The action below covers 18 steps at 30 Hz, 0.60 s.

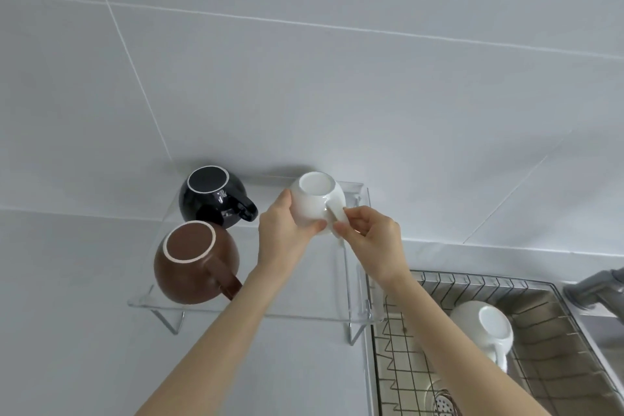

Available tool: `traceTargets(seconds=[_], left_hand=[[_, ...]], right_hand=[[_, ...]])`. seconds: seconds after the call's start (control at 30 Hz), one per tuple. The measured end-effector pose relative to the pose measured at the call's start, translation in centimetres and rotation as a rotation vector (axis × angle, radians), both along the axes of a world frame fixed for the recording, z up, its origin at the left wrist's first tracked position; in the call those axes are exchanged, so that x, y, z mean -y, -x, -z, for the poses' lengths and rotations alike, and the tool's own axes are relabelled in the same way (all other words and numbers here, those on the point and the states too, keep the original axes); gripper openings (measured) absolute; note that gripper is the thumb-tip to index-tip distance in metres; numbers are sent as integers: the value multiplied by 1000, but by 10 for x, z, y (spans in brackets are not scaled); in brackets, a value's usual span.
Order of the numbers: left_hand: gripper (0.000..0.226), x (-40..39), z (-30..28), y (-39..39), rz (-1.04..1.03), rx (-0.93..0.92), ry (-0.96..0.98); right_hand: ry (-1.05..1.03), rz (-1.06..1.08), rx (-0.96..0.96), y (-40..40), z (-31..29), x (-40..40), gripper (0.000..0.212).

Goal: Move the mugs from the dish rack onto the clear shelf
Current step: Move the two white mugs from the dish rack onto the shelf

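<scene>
A white mug (312, 201) sits upside down at the back right of the clear shelf (304, 309). My left hand (282, 230) cups its left side and my right hand (369, 233) pinches its handle. A black mug (211, 197) stands upside down at the shelf's back left, and a brown mug (194, 262) upside down at its front left. A second white mug (486, 326) rests upside down in the wire dish rack (439, 284) at the lower right.
The shelf stands on a white counter against a tiled wall. The dish rack sits over a steel sink with a drain (444, 404) below it. A grey faucet (596, 289) juts in at the right edge.
</scene>
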<state>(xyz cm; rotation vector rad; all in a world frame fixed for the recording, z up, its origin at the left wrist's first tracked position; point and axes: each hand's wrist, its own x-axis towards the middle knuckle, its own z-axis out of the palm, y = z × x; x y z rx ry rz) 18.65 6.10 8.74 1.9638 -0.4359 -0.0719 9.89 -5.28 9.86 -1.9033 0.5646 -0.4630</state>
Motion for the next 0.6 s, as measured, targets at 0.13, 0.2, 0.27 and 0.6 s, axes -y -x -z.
traceTargets(seconds=[0.13,0.2,0.27,0.6], left_hand=[[50,5,6,2,-22,56,-55],[51,6,8,6,-30,73,-63],[52,6,9,7,-33,75,-70],[59,22,-25,35,51,303,-241]], right_hand=[[-5,-34,-12,2,3,3,18],[-6,-42,-19,5,5,4,18],[16,-47,-26,5,5,5,16],[89,-104,-112,48,-19,34,44]])
